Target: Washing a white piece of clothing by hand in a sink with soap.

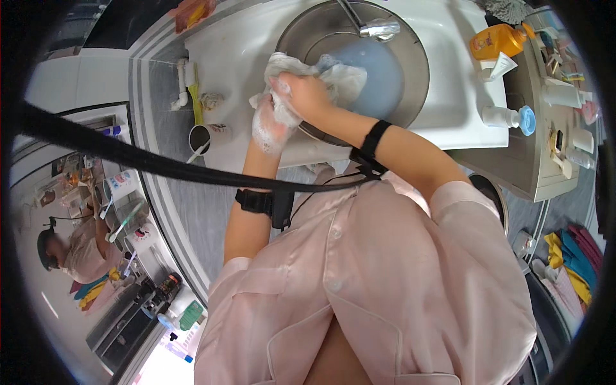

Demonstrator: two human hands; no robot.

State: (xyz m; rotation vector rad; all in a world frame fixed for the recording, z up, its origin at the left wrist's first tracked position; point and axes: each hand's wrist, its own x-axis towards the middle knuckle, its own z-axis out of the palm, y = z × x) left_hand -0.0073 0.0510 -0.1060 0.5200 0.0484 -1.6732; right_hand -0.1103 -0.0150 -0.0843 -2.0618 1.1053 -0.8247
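A wet white cloth (346,80) is bunched between my two hands, with part of it trailing into the round metal sink basin (416,64). Soap suds cover my left hand (272,123), which is closed on the cloth's near end. Across it, my right hand (305,96) grips the same cloth with curled fingers. Both hands are over the left rim of the basin. Cloudy bluish water (378,86) lies in the basin below a chrome faucet (378,29). Cloth and foam hide some of my fingertips.
The white countertop (452,77) surrounds the basin. An orange pump bottle (497,42), a white tube (500,67) and a white bottle with a blue cap (507,118) stand on its right. Left are a cup (200,138) and a yellow-green brush (196,96). A black strap (192,168) crosses the view.
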